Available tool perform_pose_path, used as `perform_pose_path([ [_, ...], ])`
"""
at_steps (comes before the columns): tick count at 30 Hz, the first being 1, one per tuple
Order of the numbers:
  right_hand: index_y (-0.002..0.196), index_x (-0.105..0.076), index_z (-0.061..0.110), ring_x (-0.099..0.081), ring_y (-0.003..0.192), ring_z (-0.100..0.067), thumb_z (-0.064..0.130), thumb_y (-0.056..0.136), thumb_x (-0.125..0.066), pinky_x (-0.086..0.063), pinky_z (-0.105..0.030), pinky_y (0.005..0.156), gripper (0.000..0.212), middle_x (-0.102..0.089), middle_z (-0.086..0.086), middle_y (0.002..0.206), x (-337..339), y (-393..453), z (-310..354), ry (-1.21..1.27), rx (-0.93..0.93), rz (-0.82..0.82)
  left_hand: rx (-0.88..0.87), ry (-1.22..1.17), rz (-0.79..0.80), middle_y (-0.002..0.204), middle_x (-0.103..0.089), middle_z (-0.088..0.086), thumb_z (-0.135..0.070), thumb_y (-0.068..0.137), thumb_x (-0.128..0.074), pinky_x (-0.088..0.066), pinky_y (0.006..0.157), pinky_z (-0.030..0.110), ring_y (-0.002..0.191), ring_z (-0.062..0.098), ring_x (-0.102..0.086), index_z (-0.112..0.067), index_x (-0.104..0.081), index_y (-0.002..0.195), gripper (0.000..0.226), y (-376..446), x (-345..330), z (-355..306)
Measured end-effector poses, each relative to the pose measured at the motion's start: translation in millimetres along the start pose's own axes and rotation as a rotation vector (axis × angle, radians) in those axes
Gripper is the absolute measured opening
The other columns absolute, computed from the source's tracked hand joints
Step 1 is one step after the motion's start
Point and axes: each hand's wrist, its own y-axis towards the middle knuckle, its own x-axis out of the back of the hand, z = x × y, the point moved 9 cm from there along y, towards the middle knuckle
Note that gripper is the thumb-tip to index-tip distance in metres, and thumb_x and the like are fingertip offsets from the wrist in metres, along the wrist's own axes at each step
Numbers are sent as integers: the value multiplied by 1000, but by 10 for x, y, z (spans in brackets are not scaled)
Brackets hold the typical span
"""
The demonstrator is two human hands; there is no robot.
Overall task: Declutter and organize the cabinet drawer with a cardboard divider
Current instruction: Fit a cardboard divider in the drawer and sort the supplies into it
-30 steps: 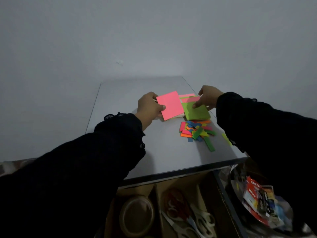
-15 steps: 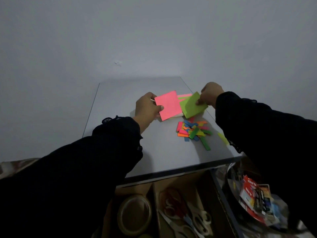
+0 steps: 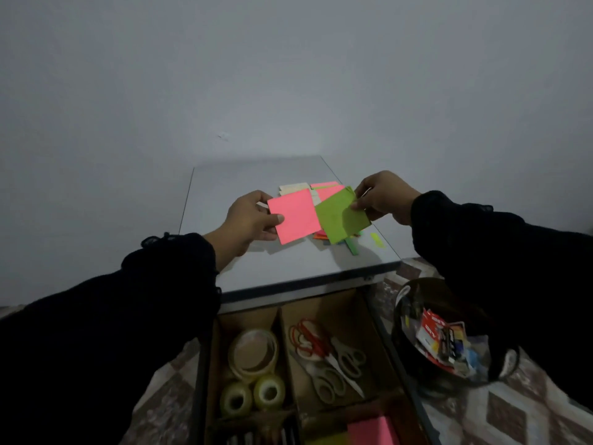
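Our left hand [image 3: 248, 221] has its grip pinched on a pink note pad [image 3: 293, 219], and our right hand [image 3: 382, 195] pinches a green note pad [image 3: 341, 216]; we hold both just above the grey surface [image 3: 282, 261], the green overlapping the pink. Under them lie more pads and coloured paper strips [image 3: 353, 244]. Behind stands a plain grey wall. Below the surface's front edge the drawer [image 3: 321, 374] stands open, its cardboard divider [image 3: 282, 342] separating tape rolls [image 3: 253, 351] from scissors [image 3: 327, 354]. A dark bowl [image 3: 449, 342] sits on the patterned floor.

A grey cabinet top [image 3: 276, 261] carries loose coloured paper strips [image 3: 353, 244] and sticky-note pads [image 3: 296, 188].
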Motion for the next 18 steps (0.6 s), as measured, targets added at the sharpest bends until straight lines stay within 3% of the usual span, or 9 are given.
perform_pose_path([
  [2,82,-57,3,-51,51,-20,-8,82,-63,-49,-19,39,13,-51,-9,62,-20,-276,-64,-33,-11,41,42,11,43,77,-59,13,7,84,-62,-56,49,24,61,19,-61,-7,-51,91,19,-309,-26,30],
  [5,91,-55,3,-51,50,-20,-6,83,-64,-48,-19,35,15,-50,-10,62,-76,-646,-206,-64,-37,85,77,1,116,78,-58,15,9,85,-59,-57,51,25,64,21,-60,-8,-51,87,20,-731,-91,128],
  [13,95,-53,6,-54,54,-21,-6,80,-65,-50,-24,39,23,-53,-10,72,-552,-1400,-839,-89,-107,200,180,-27,225,97,-58,22,10,84,-59,-59,58,29,80,24,-65,-8,-51,92,21,-1585,-300,856],
  [18,84,-50,8,-59,69,-31,-5,80,-66,-56,-45,65,21,-53,-12,78,-885,-1767,-1260,-117,-151,305,254,16,238,100,-59,21,9,83,-60,-58,61,32,82,25,-65,-7,-52,98,23,-1892,-353,1311],
])
